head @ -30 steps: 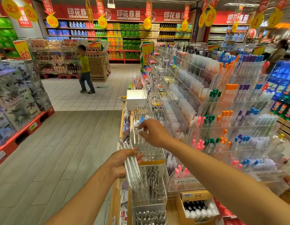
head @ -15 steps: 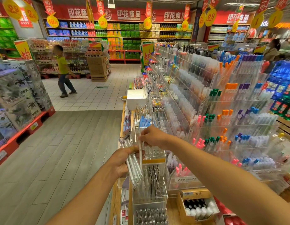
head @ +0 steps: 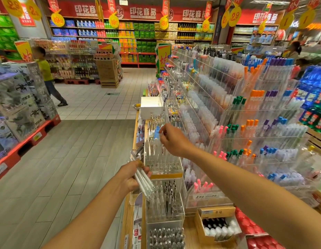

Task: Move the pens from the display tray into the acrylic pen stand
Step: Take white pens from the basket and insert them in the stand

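My left hand (head: 131, 177) grips a bundle of clear white pens (head: 146, 184) that slants down to the right, beside the shelf's edge. The acrylic pen stand (head: 167, 175) is a clear box with a yellow strip along its front, and several clear pens (head: 156, 151) stand upright in it. My right hand (head: 172, 139) hovers over the back of the stand. Its thumb and fingers are curled together and pinch the top of one thin clear pen, which is hard to tell apart from those standing behind it.
A second clear stand of black-tipped pens (head: 166, 200) sits just in front. A cardboard box of ink bottles (head: 217, 226) lies at the lower right. Tiered acrylic racks of coloured pens (head: 255, 123) fill the right. A white box (head: 150, 106) sits further along. A person (head: 46, 76) walks in the aisle.
My right hand dipped to the bundle, took one pen from it and rose again over the stand. My left hand kept its grip and shifted slightly. The person in the aisle walked left.
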Demonstrator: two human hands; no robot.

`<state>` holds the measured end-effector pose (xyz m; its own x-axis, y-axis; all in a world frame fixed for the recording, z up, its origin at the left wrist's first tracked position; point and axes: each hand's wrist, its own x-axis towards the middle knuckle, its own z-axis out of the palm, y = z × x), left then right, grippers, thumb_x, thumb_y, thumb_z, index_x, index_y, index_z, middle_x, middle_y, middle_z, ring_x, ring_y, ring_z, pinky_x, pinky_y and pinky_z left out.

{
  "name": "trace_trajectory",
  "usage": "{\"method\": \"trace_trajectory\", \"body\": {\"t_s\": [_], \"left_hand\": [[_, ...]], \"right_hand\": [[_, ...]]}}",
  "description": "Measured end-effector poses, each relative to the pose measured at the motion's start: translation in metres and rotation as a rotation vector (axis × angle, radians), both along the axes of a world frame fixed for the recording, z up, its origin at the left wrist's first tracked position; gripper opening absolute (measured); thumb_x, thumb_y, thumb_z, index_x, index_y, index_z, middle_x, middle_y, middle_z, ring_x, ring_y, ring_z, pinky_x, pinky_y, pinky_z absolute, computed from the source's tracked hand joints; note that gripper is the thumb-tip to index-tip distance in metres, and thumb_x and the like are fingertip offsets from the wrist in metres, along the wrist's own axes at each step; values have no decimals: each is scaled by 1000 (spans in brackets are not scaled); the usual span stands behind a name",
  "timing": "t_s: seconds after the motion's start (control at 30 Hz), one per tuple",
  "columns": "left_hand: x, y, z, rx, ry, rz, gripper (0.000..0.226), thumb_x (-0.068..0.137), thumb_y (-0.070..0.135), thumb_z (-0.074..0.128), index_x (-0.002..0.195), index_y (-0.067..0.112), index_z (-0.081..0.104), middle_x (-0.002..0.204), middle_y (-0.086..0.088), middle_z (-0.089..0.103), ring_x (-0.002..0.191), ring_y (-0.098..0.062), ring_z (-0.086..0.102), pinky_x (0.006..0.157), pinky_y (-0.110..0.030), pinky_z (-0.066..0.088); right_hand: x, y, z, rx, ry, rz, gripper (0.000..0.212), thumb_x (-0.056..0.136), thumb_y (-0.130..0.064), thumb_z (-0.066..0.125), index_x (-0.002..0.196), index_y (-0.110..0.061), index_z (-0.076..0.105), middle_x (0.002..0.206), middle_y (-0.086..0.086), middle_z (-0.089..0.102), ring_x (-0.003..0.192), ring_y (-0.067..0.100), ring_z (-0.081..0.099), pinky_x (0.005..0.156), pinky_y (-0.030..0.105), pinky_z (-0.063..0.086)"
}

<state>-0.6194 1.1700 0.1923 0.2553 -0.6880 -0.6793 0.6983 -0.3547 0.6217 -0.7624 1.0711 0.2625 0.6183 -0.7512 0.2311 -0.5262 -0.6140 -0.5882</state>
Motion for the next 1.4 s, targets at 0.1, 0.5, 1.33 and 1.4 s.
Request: {"method": "trace_trajectory", "body": {"t_s": [0.1,0.5,1.33,1.4], "left_hand": [[0,1,2,-17,7,-24,8,94,-6,48,93,-5,55,81,-20,56,72,-28,58,74,-42,52],[1,4,4,-137,43,-109,16,97,1,55,96,-12,64,68,-19,69,50,-22,68,50,-31,60],[-4,4,-3,-331,105,-183,25,97,10,57,110,-9,66,85,-17,70,65,-22,67,64,-32,60],[-3,4,0,-315,113,-146,22,98,8,54,111,-8,63,81,-16,67,67,-24,67,65,-34,60]], "right_hand": [[3,-3,-1,-40,30,1,10,99,-16,44,105,-9,49,84,1,51,71,15,45,57,29,34],[21,-10,-25,-258,283,27,20,92,-22,58,106,-12,67,114,5,50,107,24,49,86,38,47],[25,11,-11,475,11,-77,18,93,-8,57,84,6,65,73,19,67,56,20,60,49,25,46],[25,10,-5,457,-34,-82,22,95,-9,54,78,1,64,67,14,65,54,17,60,53,29,53]]}}
